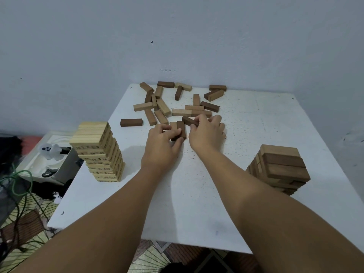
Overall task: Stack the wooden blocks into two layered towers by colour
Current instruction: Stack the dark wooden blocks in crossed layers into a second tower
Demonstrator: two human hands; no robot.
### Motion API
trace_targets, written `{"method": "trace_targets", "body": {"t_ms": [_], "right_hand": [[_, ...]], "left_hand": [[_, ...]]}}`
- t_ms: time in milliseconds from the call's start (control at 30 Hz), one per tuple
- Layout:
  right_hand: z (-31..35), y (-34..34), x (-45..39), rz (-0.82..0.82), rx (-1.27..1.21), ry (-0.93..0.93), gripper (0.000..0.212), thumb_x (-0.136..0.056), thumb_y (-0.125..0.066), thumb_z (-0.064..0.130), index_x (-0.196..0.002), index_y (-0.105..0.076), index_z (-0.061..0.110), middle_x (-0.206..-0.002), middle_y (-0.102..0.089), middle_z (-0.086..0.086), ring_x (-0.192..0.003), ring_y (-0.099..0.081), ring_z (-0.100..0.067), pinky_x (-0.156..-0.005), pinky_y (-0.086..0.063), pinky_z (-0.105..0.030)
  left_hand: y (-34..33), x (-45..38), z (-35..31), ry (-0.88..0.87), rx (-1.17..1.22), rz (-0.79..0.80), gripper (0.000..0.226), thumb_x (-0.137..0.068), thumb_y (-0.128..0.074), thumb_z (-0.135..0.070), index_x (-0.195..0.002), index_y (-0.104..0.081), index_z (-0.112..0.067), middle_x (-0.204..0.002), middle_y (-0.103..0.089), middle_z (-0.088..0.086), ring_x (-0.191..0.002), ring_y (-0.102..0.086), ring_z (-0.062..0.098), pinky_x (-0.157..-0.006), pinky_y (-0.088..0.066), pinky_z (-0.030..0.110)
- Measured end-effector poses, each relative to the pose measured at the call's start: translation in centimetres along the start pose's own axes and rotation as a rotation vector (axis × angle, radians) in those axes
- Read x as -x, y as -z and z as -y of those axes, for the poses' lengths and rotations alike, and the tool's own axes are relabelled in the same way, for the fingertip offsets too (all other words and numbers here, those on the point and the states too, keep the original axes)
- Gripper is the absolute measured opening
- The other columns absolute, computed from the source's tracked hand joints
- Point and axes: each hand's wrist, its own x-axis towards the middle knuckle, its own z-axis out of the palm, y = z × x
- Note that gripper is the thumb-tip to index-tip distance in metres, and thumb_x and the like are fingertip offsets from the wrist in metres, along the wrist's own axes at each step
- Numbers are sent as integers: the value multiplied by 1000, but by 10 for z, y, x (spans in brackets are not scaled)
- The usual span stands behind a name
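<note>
With your left hand (163,140) gripping two brown blocks (178,130) on the tabletop (197,194) and your right hand (206,131) pinching a third dark block (188,120), square all three side by side before carrying them to the brown tower (279,168)

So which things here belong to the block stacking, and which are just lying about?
Job: tall pale wooden block tower; shorter brown wooden block tower; loose scattered wooden blocks; dark brown blocks in left hand; dark block in right hand.
Lying about: white plastic figure; green cable; scissors.
</note>
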Motion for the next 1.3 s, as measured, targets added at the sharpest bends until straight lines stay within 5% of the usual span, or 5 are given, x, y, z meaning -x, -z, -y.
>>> {"method": "trace_targets", "body": {"t_ms": [167,533,700,833,1300], "right_hand": [[-4,2,12,27,-10,3,35,-109,-38,45,-131,-63,34,-127,-61,2,-125,-50,-24,-107,-31,-46],[-8,3,22,36,17,26,33,-108,-43,45,-125,-70,37,-130,-59,-1,-123,-47,-28,-104,-33,-42],[-10,6,32,56,-8,26,33,-108,-44,42,-124,-71,31,-125,-63,-2,-120,-50,-30,-103,-36,-41],[-14,12,45,73,-10,35,33,-108,-45,39,-121,-72,27,-121,-66,-3,-116,-52,-31,-101,-41,-41],[-66,45,132,110,-37,163,30,-106,-50,36,-110,-76,21,-103,-71,-3,-103,-59,-31,-89,-48,-43]], "left_hand": [[2,1,-2,18,11,8,29,-96,-71,-30,-124,-76,-25,-132,-55,0,-133,-44,16,-101,-31,20],[5,0,-5,18,29,11,39,-89,-79,-39,-124,-77,-20,-129,-59,-1,-131,-45,17,-105,-34,24],[3,1,-10,38,8,27,30,-90,-77,-34,-116,-79,-19,-106,-60,-3,-121,-54,26,-102,-46,38],[3,11,-19,67,-11,51,28,-92,-76,-29,-117,-79,-17,-109,-65,6,-122,-55,28,-103,-47,41],[28,105,-43,63,-27,170,33,-94,-75,-34,-125,-76,-23,-98,-52,-12,-103,-55,14,-76,-31,8]]}}
